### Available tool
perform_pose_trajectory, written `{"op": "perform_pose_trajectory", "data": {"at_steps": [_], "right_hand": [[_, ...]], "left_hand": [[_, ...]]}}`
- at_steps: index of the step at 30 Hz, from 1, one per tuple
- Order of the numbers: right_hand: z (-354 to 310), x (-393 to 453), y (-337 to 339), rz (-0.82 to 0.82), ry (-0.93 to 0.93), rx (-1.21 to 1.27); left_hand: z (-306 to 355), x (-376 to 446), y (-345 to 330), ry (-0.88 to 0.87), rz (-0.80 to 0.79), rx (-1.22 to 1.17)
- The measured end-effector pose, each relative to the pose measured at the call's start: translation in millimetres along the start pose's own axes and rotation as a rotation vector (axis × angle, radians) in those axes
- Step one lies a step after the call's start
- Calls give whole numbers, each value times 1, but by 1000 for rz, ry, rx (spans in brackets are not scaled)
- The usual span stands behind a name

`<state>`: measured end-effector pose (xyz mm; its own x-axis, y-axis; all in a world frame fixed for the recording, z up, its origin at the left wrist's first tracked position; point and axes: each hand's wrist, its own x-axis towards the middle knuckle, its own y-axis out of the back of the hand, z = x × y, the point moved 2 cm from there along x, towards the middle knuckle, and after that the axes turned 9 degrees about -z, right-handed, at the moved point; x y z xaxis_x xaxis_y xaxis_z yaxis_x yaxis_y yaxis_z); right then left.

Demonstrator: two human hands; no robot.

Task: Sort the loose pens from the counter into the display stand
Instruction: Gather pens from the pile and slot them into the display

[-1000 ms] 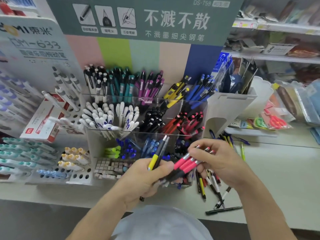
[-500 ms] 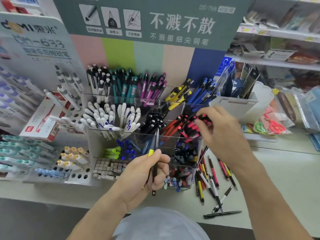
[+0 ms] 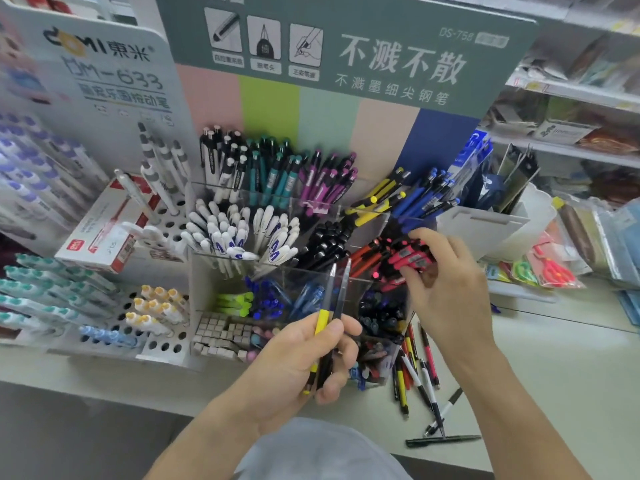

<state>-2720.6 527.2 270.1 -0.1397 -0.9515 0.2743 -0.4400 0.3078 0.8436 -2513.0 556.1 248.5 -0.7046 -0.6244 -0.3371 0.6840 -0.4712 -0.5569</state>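
The clear display stand [image 3: 204, 282] holds pens sorted by colour in tiered compartments. My right hand [image 3: 453, 292] reaches over the red compartment and pinches a bunch of pink pens [image 3: 412, 259] between thumb and fingers, their tips among the red pens there. Lower and in front of the stand, my left hand [image 3: 304, 365] grips a yellow pen [image 3: 322, 320] and a black pen [image 3: 343, 289], both pointing up. Several loose pens [image 3: 417, 372] lie on the counter [image 3: 554, 375] below my right wrist, in red, yellow, black and white.
A white perforated rack [image 3: 162, 346] with more pens stands at the left, a red and white box [image 3: 104, 233] behind it. A white bin [image 3: 485, 233] with clipboards sits right of the stand, packaged scissors [image 3: 554, 271] beyond. The counter's front edge runs just under my forearms.
My right hand has carried the pink pens from beside my left hand up to the red compartment. My left hand still holds the yellow and black pens, now more upright.
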Motion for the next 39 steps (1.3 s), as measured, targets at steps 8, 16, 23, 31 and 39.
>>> {"op": "perform_pose_trajectory", "data": {"at_steps": [8,16,23,31,39], "right_hand": [[-6,6,7,22,96,31],[-37,-29,6,125,310,436],[-62,-35,-11,-360,-148,880],[-82,-2,11,77,-267,1240],[-77,51,21,-587,29,-11]], "left_hand": [[2,-1,5,-40,-21,-100],[7,-7,7,-89,-33,-27],[10,-14,11,-71,-128,194],[16,-21,17,-90,49,232],[26,-33,53,-195,287,242]]}}
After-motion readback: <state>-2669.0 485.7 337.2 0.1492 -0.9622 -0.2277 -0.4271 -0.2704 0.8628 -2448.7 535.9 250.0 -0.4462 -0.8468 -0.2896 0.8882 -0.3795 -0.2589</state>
